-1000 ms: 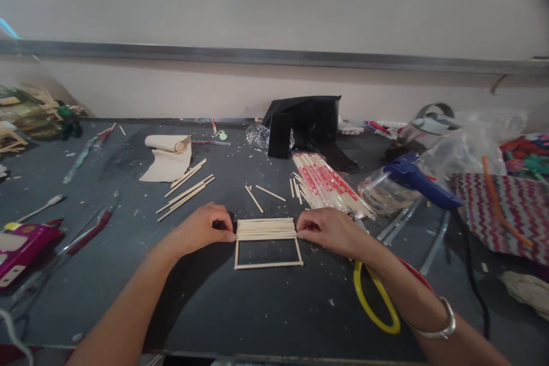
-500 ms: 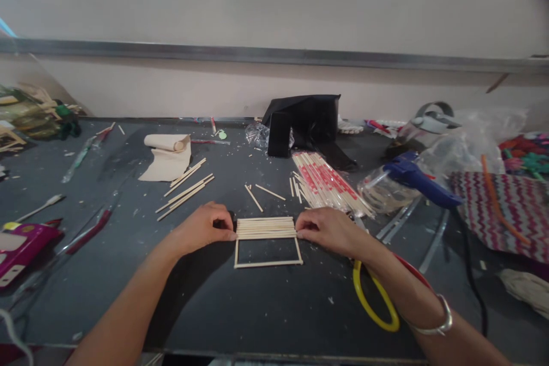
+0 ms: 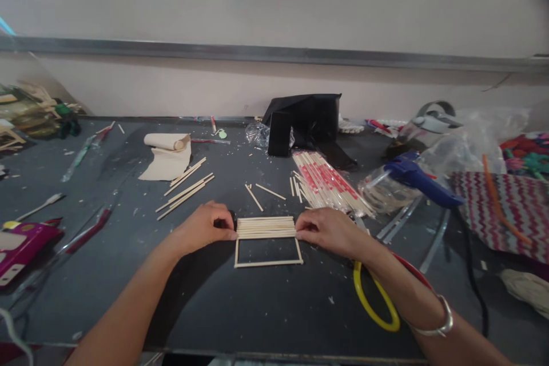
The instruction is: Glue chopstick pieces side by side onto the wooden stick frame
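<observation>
A small rectangular frame of pale wooden sticks (image 3: 269,263) lies flat on the dark table. Several sticks (image 3: 266,227) sit side by side across its far half, while its near half is an open gap. At the frame's left edge, my left hand (image 3: 210,224) has thumb and fingers closed on the end of a wooden stick. My right hand (image 3: 328,230) pinches at the opposite end, on the right edge. Exactly how the fingertips meet the stick is partly hidden.
Loose sticks (image 3: 185,197) and a cloth roll (image 3: 167,154) lie left. Wrapped sticks (image 3: 328,180), a blue glue gun (image 3: 422,180) with black cord and yellow-handled scissors (image 3: 373,303), partly under my right forearm, lie right. A black folded piece (image 3: 302,123) stands behind.
Both hands and the frame stay in practically the same place. Only a very slight shift of the camera view shows.
</observation>
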Demonstrator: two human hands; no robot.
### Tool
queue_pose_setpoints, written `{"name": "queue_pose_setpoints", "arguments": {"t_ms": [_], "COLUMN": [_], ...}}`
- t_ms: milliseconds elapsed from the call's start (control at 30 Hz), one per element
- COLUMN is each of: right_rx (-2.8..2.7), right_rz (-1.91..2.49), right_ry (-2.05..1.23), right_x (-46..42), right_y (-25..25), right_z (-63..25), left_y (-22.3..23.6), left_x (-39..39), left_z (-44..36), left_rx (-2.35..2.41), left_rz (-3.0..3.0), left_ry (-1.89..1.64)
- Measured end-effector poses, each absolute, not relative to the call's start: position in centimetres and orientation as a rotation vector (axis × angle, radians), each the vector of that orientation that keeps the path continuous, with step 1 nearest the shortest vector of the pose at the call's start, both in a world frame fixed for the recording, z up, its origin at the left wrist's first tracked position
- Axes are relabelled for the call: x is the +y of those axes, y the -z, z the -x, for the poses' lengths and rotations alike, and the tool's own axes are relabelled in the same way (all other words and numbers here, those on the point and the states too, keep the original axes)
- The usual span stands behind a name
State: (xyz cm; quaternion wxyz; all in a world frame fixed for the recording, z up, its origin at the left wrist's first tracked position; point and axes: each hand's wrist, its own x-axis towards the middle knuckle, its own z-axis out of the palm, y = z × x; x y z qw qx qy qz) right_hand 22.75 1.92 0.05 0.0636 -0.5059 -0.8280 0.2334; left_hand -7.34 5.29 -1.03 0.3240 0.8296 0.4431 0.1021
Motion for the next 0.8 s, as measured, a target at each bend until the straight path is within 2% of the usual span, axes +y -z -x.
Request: {"name": "queue_pose_setpoints", "arguments": {"t_ms": [633, 800], "right_rx": [-2.488, -2.400], "right_rz": [1.545, 1.603], "right_ry": [-0.711, -0.626], "right_x": [1.96, 1.91], "right_y": [-0.27, -0.54], "right_z": [-22.82, -22.85], "left_y": [0.59, 0.40], "left_x": [5.06, 4.89], "left_z": [7.35, 7.27], "left_rx": [1.154, 1.355], "left_rz": [-2.167, -1.944], "left_ry": [-0.262, -0.426]}}
